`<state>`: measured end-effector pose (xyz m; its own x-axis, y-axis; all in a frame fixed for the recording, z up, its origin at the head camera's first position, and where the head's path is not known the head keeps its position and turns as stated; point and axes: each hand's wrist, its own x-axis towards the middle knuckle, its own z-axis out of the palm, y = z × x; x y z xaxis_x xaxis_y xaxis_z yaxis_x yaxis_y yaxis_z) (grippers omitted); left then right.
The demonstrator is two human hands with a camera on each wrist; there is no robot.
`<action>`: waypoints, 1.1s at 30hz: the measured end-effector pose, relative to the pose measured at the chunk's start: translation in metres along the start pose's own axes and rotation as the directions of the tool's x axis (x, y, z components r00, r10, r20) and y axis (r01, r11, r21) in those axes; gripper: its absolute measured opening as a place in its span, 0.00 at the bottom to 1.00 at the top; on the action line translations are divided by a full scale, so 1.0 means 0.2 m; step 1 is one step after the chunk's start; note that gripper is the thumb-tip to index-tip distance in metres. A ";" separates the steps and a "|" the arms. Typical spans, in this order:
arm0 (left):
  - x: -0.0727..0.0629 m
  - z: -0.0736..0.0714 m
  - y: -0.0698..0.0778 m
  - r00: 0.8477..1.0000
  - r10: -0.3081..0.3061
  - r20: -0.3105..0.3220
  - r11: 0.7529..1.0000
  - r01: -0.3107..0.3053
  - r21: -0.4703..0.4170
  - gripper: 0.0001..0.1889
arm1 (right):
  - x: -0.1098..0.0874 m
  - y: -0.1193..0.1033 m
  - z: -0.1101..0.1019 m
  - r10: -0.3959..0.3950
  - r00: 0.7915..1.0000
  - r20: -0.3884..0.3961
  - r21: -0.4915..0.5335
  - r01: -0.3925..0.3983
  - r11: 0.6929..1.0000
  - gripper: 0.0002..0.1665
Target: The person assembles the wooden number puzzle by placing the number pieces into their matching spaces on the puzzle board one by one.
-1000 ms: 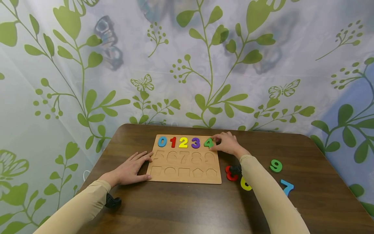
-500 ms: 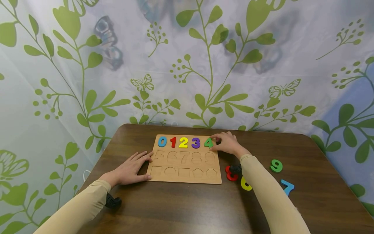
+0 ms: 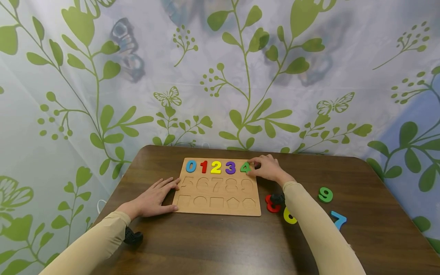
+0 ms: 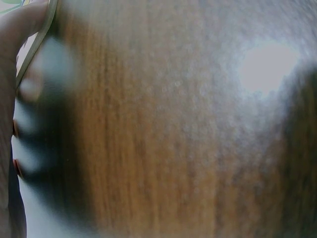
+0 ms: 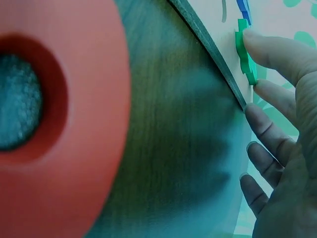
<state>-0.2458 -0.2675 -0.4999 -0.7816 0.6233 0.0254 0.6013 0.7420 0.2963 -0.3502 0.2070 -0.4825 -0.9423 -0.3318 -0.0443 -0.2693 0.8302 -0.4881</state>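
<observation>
In the head view, a wooden number puzzle board (image 3: 207,193) lies on the table. My left hand (image 3: 152,199) rests along its left edge, fingers spread and nearly straight. At the far right corner, my right hand (image 3: 269,169) pinches the green number 4 (image 3: 245,167) between thumb and index finger, down at the board's top row. The right wrist view shows the thumb (image 5: 270,52) and index fingertip on the green piece's edge, with the other fingers bent loosely. Left of the 4 sit the blue 0 (image 3: 187,167), red 1 (image 3: 204,167), yellow 2 (image 3: 216,168) and purple 3 (image 3: 232,168).
Right of the board lie a red number (image 3: 273,208), partly covered by the black wrist camera, and a yellow one (image 3: 288,217), partly behind the sleeve. Farther right are a green 9 (image 3: 330,195) and a blue 7 (image 3: 340,217). A patterned curtain (image 3: 220,114) hangs behind the table.
</observation>
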 end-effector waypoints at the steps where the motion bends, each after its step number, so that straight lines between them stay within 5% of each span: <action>1: 0.00 0.00 0.00 1.000 -0.001 0.002 1.000 0.001 -0.001 0.36 | 0.00 0.00 0.00 -0.001 1.000 0.000 0.001 0.001 1.000 0.35; 22: 0.00 0.01 -0.01 1.000 -0.007 -0.005 1.000 0.007 -0.013 0.36 | -0.03 -0.02 -0.02 -0.025 0.999 -0.029 -0.010 0.024 1.000 0.36; 33: 0.00 0.02 -0.01 1.000 -0.012 -0.002 1.000 0.012 -0.011 0.37 | -0.11 -0.04 -0.09 -0.067 0.995 -0.068 0.000 0.067 0.998 0.30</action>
<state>-0.2472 -0.2687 -0.5036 -0.7891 0.6138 0.0235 0.5899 0.7467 0.3074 -0.3314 0.2160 -0.4620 -0.9335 -0.3554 0.0475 -0.3318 0.8063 -0.4897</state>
